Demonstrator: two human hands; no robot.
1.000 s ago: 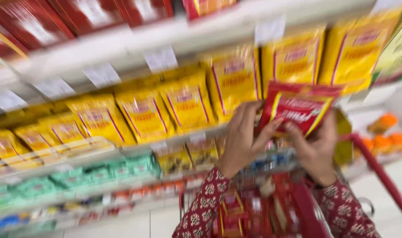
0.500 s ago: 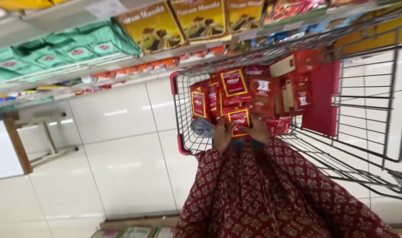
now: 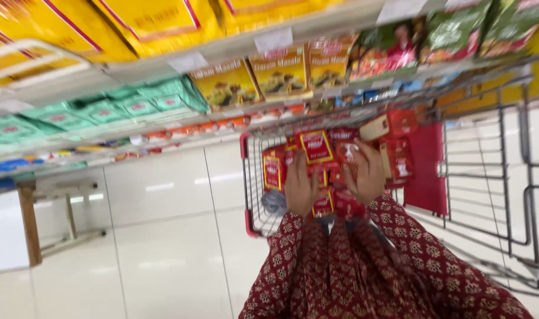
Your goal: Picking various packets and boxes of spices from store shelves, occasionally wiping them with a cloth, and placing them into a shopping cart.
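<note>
My left hand and my right hand reach down into a wire shopping cart with a red rim. Between them they grip a red packet, the right hand's fingers curled over its top edge. Several more red packets with yellow labels lie and stand in the cart around both hands. My sleeves are dark red with a small pale pattern. The view is blurred, so the left hand's exact grip is hard to make out.
Store shelves run across the top, with yellow packets, green packets and larger yellow bags. A red seat flap hangs in the cart. A wooden stool stands at left on the white tiled floor.
One second ago both hands held a red packet up at the shelf. The view then swung down, and the hands brought the packet into the cart.
</note>
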